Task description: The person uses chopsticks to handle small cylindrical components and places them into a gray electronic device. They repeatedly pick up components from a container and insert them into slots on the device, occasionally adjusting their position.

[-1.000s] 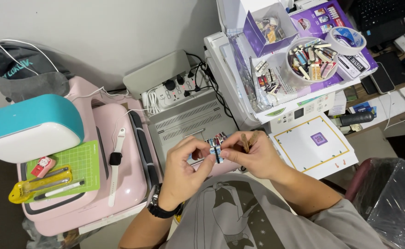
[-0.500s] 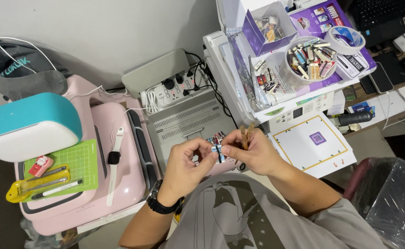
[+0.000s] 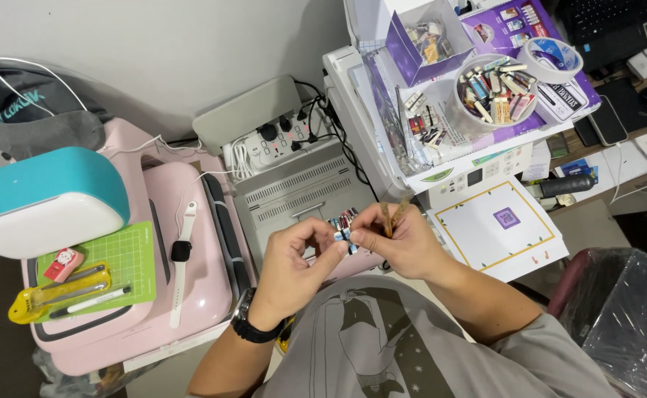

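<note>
Both hands at frame centre, barely shifted vs 0.5 s ago. Left hand point(image 3: 294, 265) and right hand point(image 3: 401, 239) pinch the tiny colourful pieces point(image 3: 342, 227) between closed fingertips; right also grips thin brown sticks point(image 3: 391, 216). Fiddly joining work ongoing, prob.

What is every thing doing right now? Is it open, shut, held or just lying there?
left hand: pinching the tiny colourful pieces
right hand: pinching them too, with thin sticks between its fingers
tiny colourful pieces: held between both hands
white watch: lying flat, unworn
round tub: open, full of small items
purple box: open
yellow cutter: lying on the green mat
</note>
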